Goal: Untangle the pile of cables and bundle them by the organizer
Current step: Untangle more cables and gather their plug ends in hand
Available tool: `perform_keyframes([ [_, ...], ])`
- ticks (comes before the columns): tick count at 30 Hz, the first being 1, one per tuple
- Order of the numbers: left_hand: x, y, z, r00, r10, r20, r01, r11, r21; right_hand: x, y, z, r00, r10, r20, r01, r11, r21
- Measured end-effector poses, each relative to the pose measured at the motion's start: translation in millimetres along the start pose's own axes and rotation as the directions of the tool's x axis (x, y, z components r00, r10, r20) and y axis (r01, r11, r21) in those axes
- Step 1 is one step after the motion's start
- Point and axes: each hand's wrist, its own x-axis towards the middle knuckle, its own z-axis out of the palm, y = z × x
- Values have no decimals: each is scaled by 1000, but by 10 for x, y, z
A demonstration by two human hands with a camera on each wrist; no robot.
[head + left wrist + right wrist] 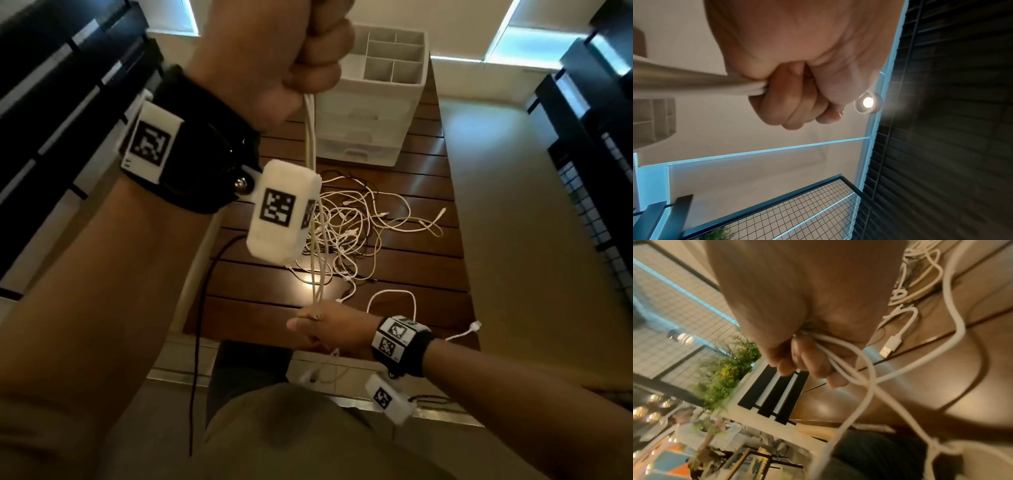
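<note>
My left hand (320, 51) is raised high in a fist and grips a bunch of white cable strands (311, 137). The strands hang straight down to my right hand (305, 322), which pinches them low over the table's near edge. The left wrist view shows the left hand (789, 100) curled round the same strands (694, 84). In the right wrist view the right hand (809, 360) holds the white cables (855, 369), whose loose loops dangle below it. A tangled pile of white cables (363, 222) lies on the wooden table (428, 267). The white organizer (376, 102) stands behind the pile.
A thin black cable (200, 308) hangs off the table's left side. A USB plug (890, 347) lies on the table near my right hand. One white cable end (474, 325) lies at the table's near right corner. Dark slatted panels flank both sides.
</note>
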Motion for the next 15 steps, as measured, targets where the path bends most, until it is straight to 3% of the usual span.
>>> perform_keyframes([
  [4, -64, -112, 193, 997, 4, -76, -7, 999, -39, -27, -157, -445, 998, -5, -59, 0, 996, -94],
  [6, -84, -220, 247, 998, -3, -70, 0, 999, -43, -112, -298, -749, 975, -97, -199, 97, 995, -7],
  [8, -116, -305, 320, 998, -8, -67, 3, 998, -69, -251, -477, -939, 918, -225, -326, 239, 971, 3],
  [11, -136, -377, 383, 998, 9, -58, -14, 997, -77, -433, -729, -1044, 845, -418, -334, 474, 874, 108],
  [13, -133, -358, 386, 998, 5, -59, -9, 998, -65, -441, -751, -1130, 851, -436, -292, 467, 883, 44],
  [15, -126, -335, 355, 997, -31, -68, 26, 997, -71, -365, -622, -1164, 918, -311, -244, 252, 936, -245],
])
